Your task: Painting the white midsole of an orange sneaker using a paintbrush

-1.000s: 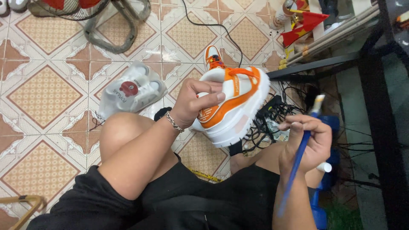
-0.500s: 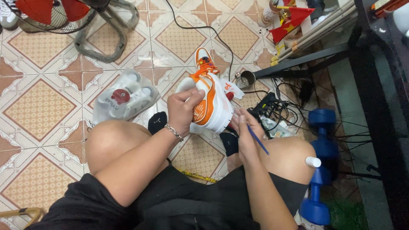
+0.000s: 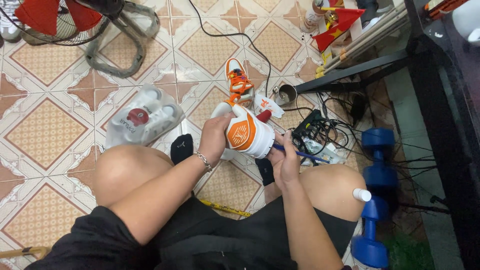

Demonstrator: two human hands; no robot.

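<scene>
Head view: my left hand (image 3: 216, 136) grips the orange-white sneaker (image 3: 246, 134), right hand (image 3: 285, 159) closed on a blue brush (image 3: 300, 154); painting step, next stroke needs steadiness.

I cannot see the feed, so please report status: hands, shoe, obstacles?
Left hand grips orange-and-white sneaker, heel toward camera. Right hand holds blue brush at its side. Second sneaker and cables lie close beyond.
</scene>
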